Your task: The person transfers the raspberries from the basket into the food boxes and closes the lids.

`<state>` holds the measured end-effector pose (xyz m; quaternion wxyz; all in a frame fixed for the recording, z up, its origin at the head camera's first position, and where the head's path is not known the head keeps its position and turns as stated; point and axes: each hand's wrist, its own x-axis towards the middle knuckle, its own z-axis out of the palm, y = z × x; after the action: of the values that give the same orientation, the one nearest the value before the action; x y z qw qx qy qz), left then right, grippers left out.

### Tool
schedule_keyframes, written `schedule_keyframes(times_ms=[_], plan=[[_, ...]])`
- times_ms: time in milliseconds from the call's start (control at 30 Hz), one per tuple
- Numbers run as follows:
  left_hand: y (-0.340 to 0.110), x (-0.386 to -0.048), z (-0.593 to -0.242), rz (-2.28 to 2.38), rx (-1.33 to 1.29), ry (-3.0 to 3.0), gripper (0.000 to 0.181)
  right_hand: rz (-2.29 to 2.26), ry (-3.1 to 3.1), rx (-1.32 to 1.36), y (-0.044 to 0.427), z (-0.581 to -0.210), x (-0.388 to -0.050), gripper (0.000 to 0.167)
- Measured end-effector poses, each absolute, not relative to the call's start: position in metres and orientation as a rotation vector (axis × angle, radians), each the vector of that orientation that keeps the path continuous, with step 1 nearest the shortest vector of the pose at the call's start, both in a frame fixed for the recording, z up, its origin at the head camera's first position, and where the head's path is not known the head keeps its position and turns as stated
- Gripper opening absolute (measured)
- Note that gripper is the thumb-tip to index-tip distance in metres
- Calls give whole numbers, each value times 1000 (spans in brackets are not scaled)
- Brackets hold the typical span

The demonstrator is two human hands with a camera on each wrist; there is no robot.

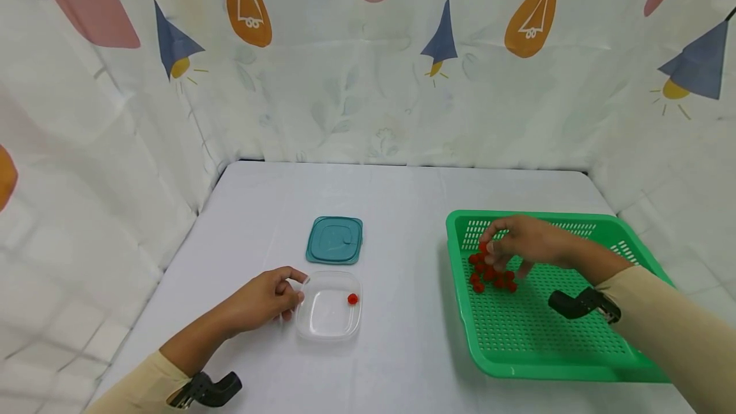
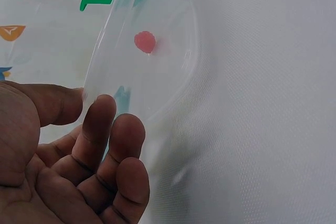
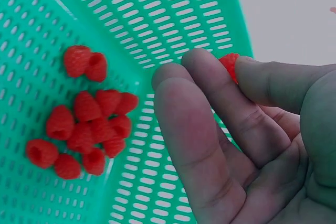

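Observation:
A clear plastic container (image 1: 322, 328) stands on the table with one raspberry (image 1: 352, 299) inside. My left hand (image 1: 267, 299) pinches its left rim between thumb and fingers; the left wrist view shows the hand (image 2: 94, 161) at the wall, with the raspberry (image 2: 145, 42) beyond. Over the left part of a green basket (image 1: 552, 331), my right hand (image 1: 531, 241) pinches a raspberry (image 1: 483, 247). In the right wrist view that raspberry (image 3: 229, 65) sits between thumb and finger of the hand (image 3: 236, 140), and several raspberries (image 3: 86, 106) lie in the basket (image 3: 31, 56).
A teal square lid (image 1: 335, 240) lies behind the clear container on the white tabletop (image 1: 397, 312). The basket stands at the table's right side. Patterned cloth (image 1: 368, 101) hangs behind the table and along both sides.

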<state>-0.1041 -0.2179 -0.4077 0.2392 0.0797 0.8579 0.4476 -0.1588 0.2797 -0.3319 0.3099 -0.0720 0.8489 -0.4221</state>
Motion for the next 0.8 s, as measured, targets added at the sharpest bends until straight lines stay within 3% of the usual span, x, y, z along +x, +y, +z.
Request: schedule_keyframes(times_ms=[800], plan=[[-219,-104,-409,1236,206,2345,37,-1112,2236,-334,244,-298,-175,32]])
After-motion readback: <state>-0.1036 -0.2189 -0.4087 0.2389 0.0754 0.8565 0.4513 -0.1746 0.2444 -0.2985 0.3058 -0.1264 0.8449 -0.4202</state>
